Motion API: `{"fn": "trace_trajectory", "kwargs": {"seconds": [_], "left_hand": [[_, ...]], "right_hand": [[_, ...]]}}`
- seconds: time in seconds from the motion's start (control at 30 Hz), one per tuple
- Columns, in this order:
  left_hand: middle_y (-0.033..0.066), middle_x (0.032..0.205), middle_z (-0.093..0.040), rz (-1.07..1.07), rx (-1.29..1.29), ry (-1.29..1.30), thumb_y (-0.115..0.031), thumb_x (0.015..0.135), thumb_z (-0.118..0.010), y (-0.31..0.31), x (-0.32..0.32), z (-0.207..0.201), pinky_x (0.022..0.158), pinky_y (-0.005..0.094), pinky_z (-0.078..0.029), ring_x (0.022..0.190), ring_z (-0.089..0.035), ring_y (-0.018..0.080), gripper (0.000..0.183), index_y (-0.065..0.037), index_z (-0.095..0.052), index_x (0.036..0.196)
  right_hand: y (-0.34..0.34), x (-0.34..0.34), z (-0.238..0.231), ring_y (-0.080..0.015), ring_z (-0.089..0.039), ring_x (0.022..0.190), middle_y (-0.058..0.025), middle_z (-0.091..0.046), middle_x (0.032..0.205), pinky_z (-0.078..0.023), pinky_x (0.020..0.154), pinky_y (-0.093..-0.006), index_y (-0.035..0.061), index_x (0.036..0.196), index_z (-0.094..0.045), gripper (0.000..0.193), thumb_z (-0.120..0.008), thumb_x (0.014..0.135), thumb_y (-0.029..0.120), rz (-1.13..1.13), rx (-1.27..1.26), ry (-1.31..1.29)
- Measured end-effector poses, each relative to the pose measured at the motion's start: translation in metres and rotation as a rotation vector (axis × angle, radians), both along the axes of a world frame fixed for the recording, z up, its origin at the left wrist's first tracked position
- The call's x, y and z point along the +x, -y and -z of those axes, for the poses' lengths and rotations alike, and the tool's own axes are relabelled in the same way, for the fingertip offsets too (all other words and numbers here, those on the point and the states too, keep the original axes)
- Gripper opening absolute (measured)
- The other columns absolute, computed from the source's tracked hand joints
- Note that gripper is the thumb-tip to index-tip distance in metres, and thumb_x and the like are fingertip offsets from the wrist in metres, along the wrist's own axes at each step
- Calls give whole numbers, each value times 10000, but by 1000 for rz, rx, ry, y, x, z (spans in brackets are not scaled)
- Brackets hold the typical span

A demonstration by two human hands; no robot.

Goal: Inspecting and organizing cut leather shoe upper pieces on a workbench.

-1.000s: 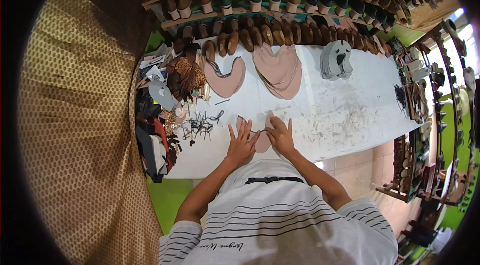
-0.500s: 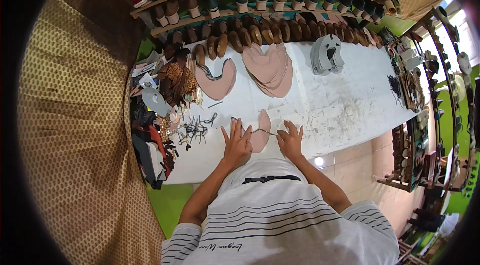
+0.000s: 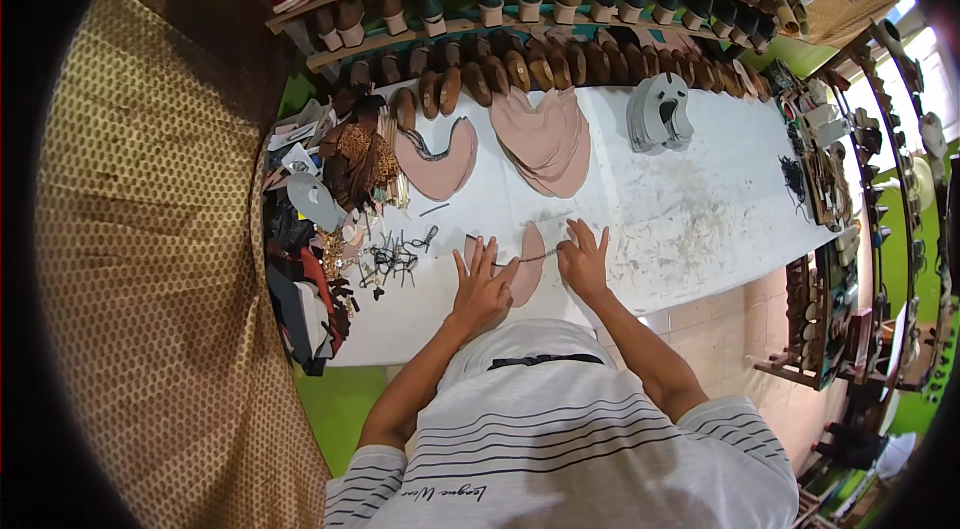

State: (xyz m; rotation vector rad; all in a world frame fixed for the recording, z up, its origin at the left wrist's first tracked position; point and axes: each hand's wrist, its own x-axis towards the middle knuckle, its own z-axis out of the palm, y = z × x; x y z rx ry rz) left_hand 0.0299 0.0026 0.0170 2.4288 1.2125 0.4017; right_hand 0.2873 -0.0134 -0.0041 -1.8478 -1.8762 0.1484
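Note:
A pink curved shoe-upper piece (image 3: 527, 282) lies on the white table before me, partly covered by my left hand (image 3: 484, 287). That hand rests on the piece with its fingers spread. From near its fingertips a thin dark cord or trim strip (image 3: 537, 257) runs across the opening of the piece. My right hand (image 3: 584, 262) pinches the strip's right end between thumb and forefinger, the other fingers raised. Beyond lie another pink piece (image 3: 452, 174) with dark trim along its inner curve and a stack of pink pieces (image 3: 545, 151).
Short black cord scraps (image 3: 395, 257) lie left of my hands, beside a heap of scrap material (image 3: 365, 157). Grey cut pieces (image 3: 658, 119) are stacked at the back right. Shelves of shoes (image 3: 530, 4) line the far side. A patterned curtain (image 3: 170, 259) hangs at left.
My right hand has shifted slightly up, and the strip now runs more slanted, up toward it. The left hand's fingers have spread a little over the pink piece.

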Motion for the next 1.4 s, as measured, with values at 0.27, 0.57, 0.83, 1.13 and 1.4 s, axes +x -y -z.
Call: {"fn": "trace_trajectory", "kwargs": {"seconds": [0.27,0.57,0.83,1.13,1.4], "left_hand": [[271,1650,-271,60,60,-98,-225,892,-584,2,0,2,1130,812,-58,1554,-166,479,536,-208,-611,1427],[256,1650,-291,60,91,-119,-221,889,-592,3,0,6,1132,807,-67,1557,-187,457,538,-215,-609,1427],[260,1642,-296,81,93,-127,-250,911,-605,-2,2,8,1119,820,-77,1546,-207,470,510,-221,-603,1421],[267,1632,-306,90,58,-98,-245,892,-608,-7,10,0,1136,798,-96,1548,-211,460,500,-208,-614,1390],[259,1645,-282,76,82,-120,-276,896,-597,-3,8,5,1125,808,-105,1541,-216,467,558,-217,-581,1450]], "right_hand": [[-43,-7,-14,-307,-432,1451,-112,-567,1434,-172,1172,-736,90,905,-734,65,-720,865,139,-132,43,60],[-63,-13,-12,-331,-439,1446,-125,-556,1442,-156,1185,-731,83,885,-726,77,-749,844,144,-215,95,121],[-70,-14,-4,-319,-433,1452,-117,-541,1464,-143,1202,-714,83,903,-736,94,-729,864,168,-234,45,211],[-69,-15,-4,-312,-435,1449,-119,-543,1461,-135,1208,-711,79,931,-732,124,-717,883,193,-232,32,239],[-70,-18,-12,-317,-443,1442,-123,-553,1445,-137,1203,-714,84,918,-723,115,-704,891,194,-254,27,228]]}}
